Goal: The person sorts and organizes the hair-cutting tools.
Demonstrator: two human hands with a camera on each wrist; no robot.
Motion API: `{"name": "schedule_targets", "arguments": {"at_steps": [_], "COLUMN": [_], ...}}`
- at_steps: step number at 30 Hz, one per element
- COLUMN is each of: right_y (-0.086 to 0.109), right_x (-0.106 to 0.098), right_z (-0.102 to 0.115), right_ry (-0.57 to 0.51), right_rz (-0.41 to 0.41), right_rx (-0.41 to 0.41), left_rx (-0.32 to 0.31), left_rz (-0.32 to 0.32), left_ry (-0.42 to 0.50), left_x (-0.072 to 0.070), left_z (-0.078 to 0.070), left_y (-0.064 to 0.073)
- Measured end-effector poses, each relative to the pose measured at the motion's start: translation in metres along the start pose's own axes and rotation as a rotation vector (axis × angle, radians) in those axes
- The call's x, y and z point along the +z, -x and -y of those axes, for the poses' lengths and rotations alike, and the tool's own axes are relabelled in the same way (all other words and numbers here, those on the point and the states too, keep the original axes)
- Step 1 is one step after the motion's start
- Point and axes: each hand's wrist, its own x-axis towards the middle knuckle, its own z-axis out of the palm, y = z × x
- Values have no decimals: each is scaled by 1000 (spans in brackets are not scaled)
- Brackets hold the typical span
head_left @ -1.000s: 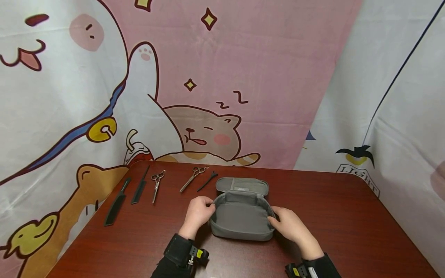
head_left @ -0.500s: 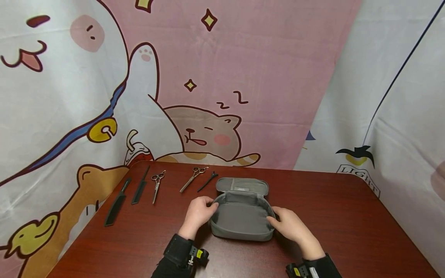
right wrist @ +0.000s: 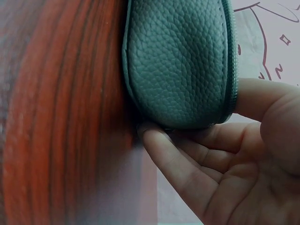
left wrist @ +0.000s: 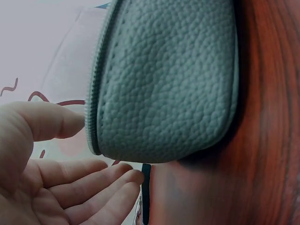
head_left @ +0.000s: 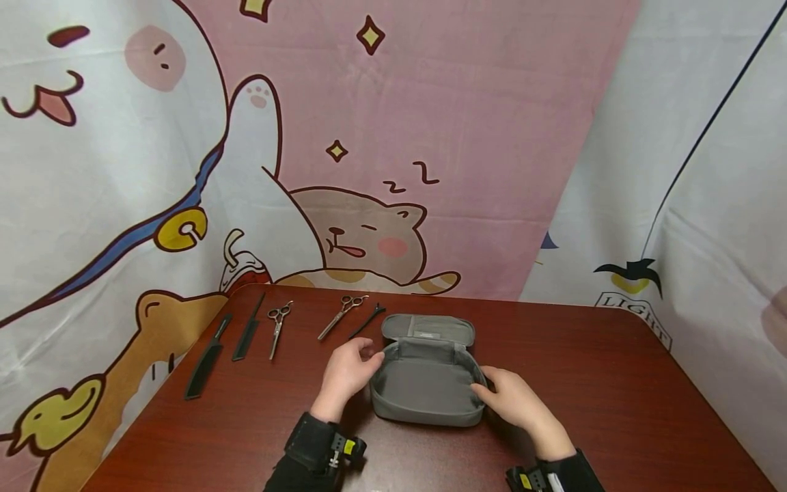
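A grey zip case [head_left: 428,414] of pebbled, leather-like material lies on the table with its lid folded back and its inside bare. My right hand [head_left: 513,396] grips its right side; the thumb goes over the zipped rim and the fingers [right wrist: 183,173] lie along the outer wall. At the left side, my left hand [head_left: 346,372] has its thumb tip right at the zipper edge. Its other fingers [left wrist: 93,192] are spread loosely, apart from the case wall [left wrist: 168,79] in the left wrist view. A black hair clip [head_left: 367,321] lies just beyond that hand.
On the left of the brown table [head_left: 615,396] lie a large black comb [head_left: 204,369], a tail comb [head_left: 246,342] and a pair of scissors [head_left: 276,335]. A second pair of scissors [head_left: 335,324] is near the back edge. A cartoon-printed cloth [head_left: 479,137] hangs behind.
My left hand has loosened from the case's left rim and shifted slightly up and left, its fingers coming away from the wall. The right hand and case stay nearly still.
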Motion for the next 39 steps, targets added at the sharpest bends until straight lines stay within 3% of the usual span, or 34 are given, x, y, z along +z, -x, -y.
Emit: {"name": "schedule_targets", "arguments": {"at_steps": [12,29,39], "right_y": [0,1,1], "right_x": [-1,1,0], "right_z": [1,0,3], "right_ry": [3,-8,-10], "right_rz": [-2,7,-1], "right_rx": [13,34,19], "left_rx": [-26,-30,-77], "left_rz": [-75,-105,-127], "left_ry": [-23,-104,-245], "left_x": [-7,-30,-39], "left_z": [4,15,26], "left_y": [-4,-28,-47]}}
